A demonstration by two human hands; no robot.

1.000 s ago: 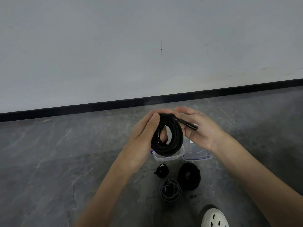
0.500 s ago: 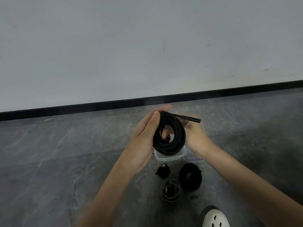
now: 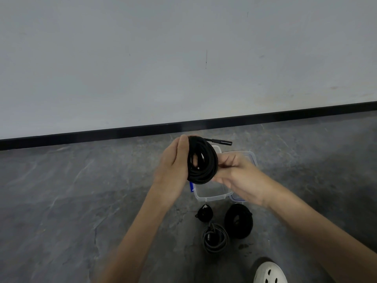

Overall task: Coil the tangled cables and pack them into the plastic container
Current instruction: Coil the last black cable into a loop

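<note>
A coiled black cable (image 3: 202, 160) is held upright above the floor, its plug end (image 3: 221, 141) sticking out to the upper right. My left hand (image 3: 173, 168) grips the coil's left side, thumb over the top. My right hand (image 3: 238, 174) holds the coil's right and lower side with curled fingers. Below and behind the coil sits the clear plastic container (image 3: 212, 194), partly hidden by my hands. Its lid (image 3: 247, 158) lies beside it on the right.
Three more coiled cables lie on the grey floor nearer me: a small black coil (image 3: 204, 213), a larger black coil (image 3: 238, 221) and a grey coil (image 3: 215, 237). A white shoe (image 3: 269, 272) is at the bottom edge. The wall's black skirting (image 3: 122, 131) runs behind.
My right hand has dropped from the coil's top, near the plug, to its lower right side. The plug end now sticks out free. The container's far rim and lid have come into view.
</note>
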